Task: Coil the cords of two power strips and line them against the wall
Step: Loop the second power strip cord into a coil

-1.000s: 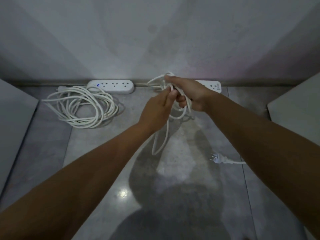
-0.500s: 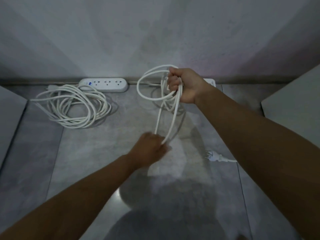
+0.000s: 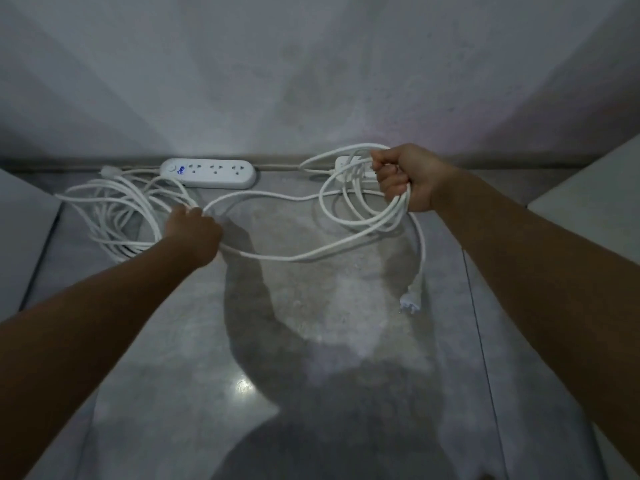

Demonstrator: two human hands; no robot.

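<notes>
At the far left a grey panel (image 3: pixel 20 216) is cut off by the edge of the view. Beside it the first cord (image 3: pixel 117 216) lies on the floor (image 3: pixel 311 341) in a loose coil. Behind it the first power strip (image 3: pixel 211 173) lies along the wall (image 3: pixel 311 81). The left hand (image 3: pixel 194 233) is over the right edge of this coil and holds the bend of the second cord (image 3: pixel 294 258). Its fingers are turned away, so the grip is hard to see. This cord runs in two lines to the right hand (image 3: pixel 405 181), which is closed as a fist around several loops. The second power strip (image 3: pixel 343 164) is at the wall, mostly hidden behind the loops and the fist. The plug (image 3: pixel 412 299) hangs below the fist; whether it touches the floor I cannot tell.
</notes>
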